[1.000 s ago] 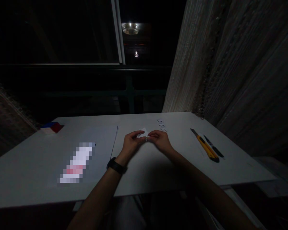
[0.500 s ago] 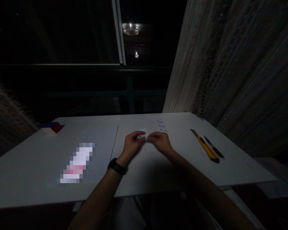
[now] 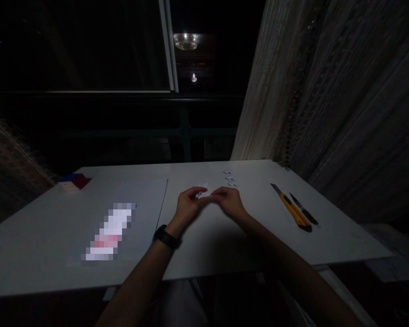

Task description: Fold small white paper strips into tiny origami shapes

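Both hands meet over the middle of the white table (image 3: 204, 254), fingertips almost touching. My left hand (image 3: 188, 204), a black band on its wrist, has thumb and fingers curved in a closed pinch at a small piece of white paper (image 3: 205, 187). From the right side my right hand (image 3: 229, 202) pinches at the same spot, with thumb and forefinger together. The fingers partly hide the paper, and its exact shape is too small and dim to tell. Just beyond the right hand lie several small white paper bits (image 3: 229, 178) with dark marks, in a short row.
At the right lie a yellow utility knife (image 3: 295, 211) and a slim dark-handled knife (image 3: 304, 209). White sheets (image 3: 146, 195) lie at the left under a blurred, bright phone-like shape (image 3: 109, 231). A coloured cube (image 3: 73, 182) sits at the far left. A curtain (image 3: 255, 104) hangs behind the right edge.
The fingertips have shifted slightly, and the small bright bit between them no longer shows. Arms and the other things on the table stay where they were.
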{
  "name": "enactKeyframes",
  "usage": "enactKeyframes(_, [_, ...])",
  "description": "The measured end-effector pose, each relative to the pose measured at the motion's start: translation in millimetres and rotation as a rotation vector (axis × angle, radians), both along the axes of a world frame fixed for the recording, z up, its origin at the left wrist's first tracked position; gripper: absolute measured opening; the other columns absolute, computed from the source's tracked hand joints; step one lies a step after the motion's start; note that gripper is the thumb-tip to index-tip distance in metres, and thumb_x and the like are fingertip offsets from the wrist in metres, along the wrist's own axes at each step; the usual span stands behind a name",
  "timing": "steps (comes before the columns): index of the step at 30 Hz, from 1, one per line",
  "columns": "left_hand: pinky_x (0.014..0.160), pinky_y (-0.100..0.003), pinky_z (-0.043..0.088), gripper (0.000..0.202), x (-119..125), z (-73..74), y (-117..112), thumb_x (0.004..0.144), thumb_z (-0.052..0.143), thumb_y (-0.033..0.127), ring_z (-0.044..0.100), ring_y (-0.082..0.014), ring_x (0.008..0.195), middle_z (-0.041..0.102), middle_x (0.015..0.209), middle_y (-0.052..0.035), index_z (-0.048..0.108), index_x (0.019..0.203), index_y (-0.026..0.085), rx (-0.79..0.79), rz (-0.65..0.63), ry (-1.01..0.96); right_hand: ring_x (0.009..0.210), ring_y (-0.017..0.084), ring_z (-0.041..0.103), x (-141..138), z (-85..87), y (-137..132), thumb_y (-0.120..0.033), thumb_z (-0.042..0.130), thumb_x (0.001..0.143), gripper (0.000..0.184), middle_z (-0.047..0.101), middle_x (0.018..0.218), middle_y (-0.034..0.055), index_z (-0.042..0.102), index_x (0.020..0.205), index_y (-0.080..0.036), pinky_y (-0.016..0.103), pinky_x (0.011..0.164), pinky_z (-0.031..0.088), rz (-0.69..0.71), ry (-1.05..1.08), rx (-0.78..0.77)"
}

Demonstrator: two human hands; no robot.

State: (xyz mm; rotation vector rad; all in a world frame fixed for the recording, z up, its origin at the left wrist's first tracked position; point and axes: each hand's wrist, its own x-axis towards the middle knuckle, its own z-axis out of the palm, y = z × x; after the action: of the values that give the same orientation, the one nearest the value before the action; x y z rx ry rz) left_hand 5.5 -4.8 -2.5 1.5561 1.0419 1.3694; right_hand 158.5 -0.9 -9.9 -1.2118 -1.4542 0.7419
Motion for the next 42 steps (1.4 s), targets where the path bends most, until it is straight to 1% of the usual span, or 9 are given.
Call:
enactKeyframes(6, [0.057,-0.025,0.038,0.030,0.0,0.6,-0.5,0.057,0.072,0.031,0.050,-0.0130,0.062,0.063,0.072,-0.0042,0.068,0.081,0.015,-0.004,-0.001,0.022,0.059,0.015,0.058,1.1,-1.7,1.5,-0.028,0.068,0.058,0.011,0.064,0.058,0.0005,0.065,0.061,-0.018,0.027,0.060,0.043,-0.005,-0.006,0.004])
enactKeyframes(12, [0.058,-0.026,0.039,0.027,-1.9,-2.3,3.5,0.058,0.070,0.028,0.051,-0.0138,0.062,0.064,0.074,-0.0056,0.068,0.082,0.015,-0.008,0.040,0.040,0.061,0.015,0.059,1.5,-1.2,0.1,-0.032,0.066,0.061,0.012,0.066,0.062,0.0002,0.066,0.063,-0.019,0.027,0.062,0.044,0.019,-0.050,0.051])
enactKeyframes(18, [0.056,-0.025,0.037,0.026,-1.8,-0.4,3.4,0.058,0.070,0.026,0.049,-0.0122,0.058,0.064,0.070,-0.0042,0.069,0.081,0.015,-0.031,0.028,0.012,0.063,0.015,0.059,3.1,-1.1,-1.0,-0.033,0.065,0.063,0.013,0.066,0.064,0.0007,0.066,0.064,-0.020,0.028,0.064,0.043,0.024,-0.114,0.086])
enactKeyframes(22, [0.059,-0.026,0.039,0.025,-0.6,0.3,1.3,0.057,0.070,0.025,0.052,-0.0135,0.063,0.065,0.074,-0.0049,0.069,0.080,0.015,-0.030,0.003,0.000,0.062,0.015,0.058,4.1,0.0,-1.6,-0.032,0.064,0.064,0.013,0.064,0.063,0.0008,0.066,0.063,-0.019,0.027,0.062,0.043,0.031,-0.126,0.074])
enactKeyframes(28, [0.063,-0.027,0.041,0.026,2.3,3.8,-2.7,0.053,0.072,0.026,0.053,-0.0153,0.068,0.065,0.075,-0.0047,0.069,0.077,0.016,-0.051,0.008,-0.034,0.059,0.015,0.057,2.3,0.4,-1.4,-0.031,0.066,0.061,0.014,0.063,0.059,0.0007,0.064,0.061,-0.018,0.027,0.059,0.042,0.011,-0.080,0.038])
enactKeyframes(34, [0.063,-0.026,0.041,0.025,2.2,-1.7,2.3,0.053,0.072,0.024,0.055,-0.0155,0.069,0.065,0.076,-0.0050,0.068,0.077,0.016,-0.053,0.009,-0.050,0.056,0.015,0.057,-0.1,-1.1,-0.8,-0.033,0.069,0.059,0.018,0.062,0.057,0.0006,0.061,0.059,-0.017,0.026,0.056,0.043,0.013,0.007,0.034])
enactKeyframes(38, [0.063,-0.026,0.042,0.024,1.5,-3.0,3.9,0.054,0.072,0.023,0.056,-0.0147,0.068,0.065,0.078,-0.0051,0.068,0.077,0.016,-0.037,0.042,-0.040,0.056,0.015,0.058,1.4,-1.8,0.5,-0.033,0.070,0.058,0.018,0.063,0.058,0.0010,0.062,0.061,-0.017,0.027,0.056,0.044,0.070,0.058,0.029])
enactKeyframes(42, [0.067,-0.027,0.042,0.024,0.4,-0.2,2.8,0.055,0.071,0.023,0.057,-0.0161,0.073,0.066,0.080,-0.0054,0.068,0.078,0.016,-0.040,0.059,-0.056,0.061,0.015,0.059,2.8,-2.9,2.2,-0.029,0.072,0.054,0.020,0.065,0.064,0.0011,0.064,0.067,-0.017,0.028,0.060,0.046,0.136,0.096,0.016])
